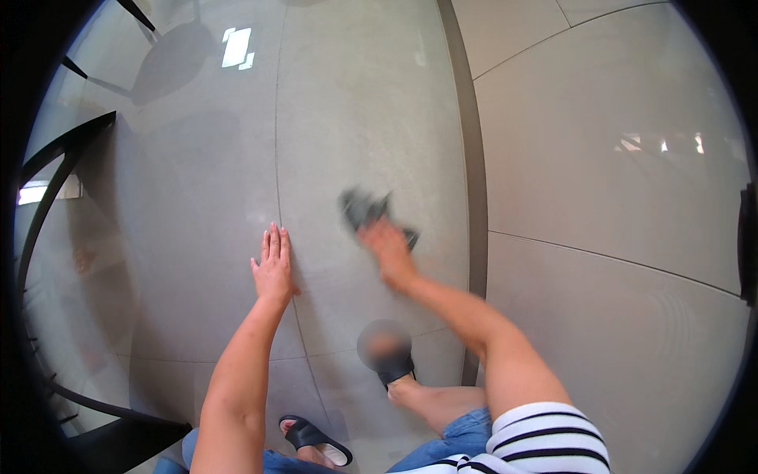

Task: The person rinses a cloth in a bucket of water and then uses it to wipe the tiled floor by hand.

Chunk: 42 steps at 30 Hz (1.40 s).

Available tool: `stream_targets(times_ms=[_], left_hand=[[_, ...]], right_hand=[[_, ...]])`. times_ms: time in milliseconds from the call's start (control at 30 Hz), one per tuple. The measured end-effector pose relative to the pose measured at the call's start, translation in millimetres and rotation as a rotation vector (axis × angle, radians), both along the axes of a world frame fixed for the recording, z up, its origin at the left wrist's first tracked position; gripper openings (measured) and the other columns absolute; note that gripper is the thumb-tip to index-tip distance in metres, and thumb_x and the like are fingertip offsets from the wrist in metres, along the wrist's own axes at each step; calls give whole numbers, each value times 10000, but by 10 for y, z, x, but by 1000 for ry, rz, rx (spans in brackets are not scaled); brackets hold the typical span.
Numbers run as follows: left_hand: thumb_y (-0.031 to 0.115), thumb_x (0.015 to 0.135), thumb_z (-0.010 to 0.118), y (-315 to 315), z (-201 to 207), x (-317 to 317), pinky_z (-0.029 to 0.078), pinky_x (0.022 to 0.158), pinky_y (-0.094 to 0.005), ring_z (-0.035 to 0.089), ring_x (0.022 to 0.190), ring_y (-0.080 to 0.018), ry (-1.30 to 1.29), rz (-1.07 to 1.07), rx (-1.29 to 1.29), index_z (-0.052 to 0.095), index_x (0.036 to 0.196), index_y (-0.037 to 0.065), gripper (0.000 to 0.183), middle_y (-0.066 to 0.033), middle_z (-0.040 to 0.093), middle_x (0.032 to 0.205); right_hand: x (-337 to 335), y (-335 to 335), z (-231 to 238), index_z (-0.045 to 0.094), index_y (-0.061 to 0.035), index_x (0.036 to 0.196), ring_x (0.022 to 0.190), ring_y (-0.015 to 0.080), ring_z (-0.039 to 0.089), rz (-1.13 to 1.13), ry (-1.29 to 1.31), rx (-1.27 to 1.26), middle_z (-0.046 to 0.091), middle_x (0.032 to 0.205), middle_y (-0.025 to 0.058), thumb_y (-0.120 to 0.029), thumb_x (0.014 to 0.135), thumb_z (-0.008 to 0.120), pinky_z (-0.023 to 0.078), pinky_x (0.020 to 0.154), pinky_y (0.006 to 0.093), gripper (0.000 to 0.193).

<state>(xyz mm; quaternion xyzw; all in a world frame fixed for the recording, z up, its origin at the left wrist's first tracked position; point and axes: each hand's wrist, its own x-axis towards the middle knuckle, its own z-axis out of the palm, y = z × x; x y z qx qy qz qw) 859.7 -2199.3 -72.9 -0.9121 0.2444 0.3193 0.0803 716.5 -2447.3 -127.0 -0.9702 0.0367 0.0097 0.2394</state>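
Observation:
My right hand (387, 249) presses a dark grey cloth (365, 209) against the grey tiled floor (355, 103). Motion smears both the cloth and the fingers, and part of the cloth is bunched under the palm. To the left, my left hand (273, 268) has its fingers stretched out toward the floor, close to a tile joint, and holds nothing.
A grey tiled wall (600, 261) rises on the right behind a brown-grey skirting strip (474, 197). Black curved furniture legs (71, 146) stand at the left. Below are my feet in black sandals (316, 438). A bright reflection lies on the far floor.

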Motion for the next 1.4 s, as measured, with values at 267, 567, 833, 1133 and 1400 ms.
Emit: stream_targets(times_ms=[267,567,833,1133,1400], left_hand=[[294,458,984,-65,23,3,430,1076,-563,147,1523,-215,3,-10,17,65,1589,165,1463,-4,16,1671],[219,471,984,-35,65,18,432,1078,-574,146,1521,-222,14,2,-5,75,1587,161,1441,-6,13,1671],[251,486,986,-51,48,-17,438,1075,-580,128,1524,-222,30,-20,-66,42,1589,173,1454,-5,-20,1670],[283,472,994,-170,85,-72,431,1081,-588,104,1527,-218,37,-37,-7,22,1588,178,1484,4,-43,1668],[281,471,994,35,91,15,402,1101,-600,97,1528,-214,26,4,15,15,1589,187,1489,16,-46,1668]], right_hand=[[82,-778,-20,571,-152,1345,1366,320,450,-122,-81,-83,496,1472,113,-62,936,411,345,1146,435,448],[-1069,-288,3,315,-163,1534,1447,396,292,-585,208,-92,313,1565,201,125,812,488,292,1174,465,797],[-1265,148,70,296,-153,1540,1457,410,253,-974,48,253,281,1563,244,101,827,449,237,1199,424,772],[-347,-713,-210,510,-99,1400,1331,416,421,-686,-218,-43,499,1401,242,56,793,526,335,1123,475,626],[-1015,641,66,647,-105,1272,1345,363,464,-127,-108,435,558,1384,183,172,702,383,322,1157,447,687]])
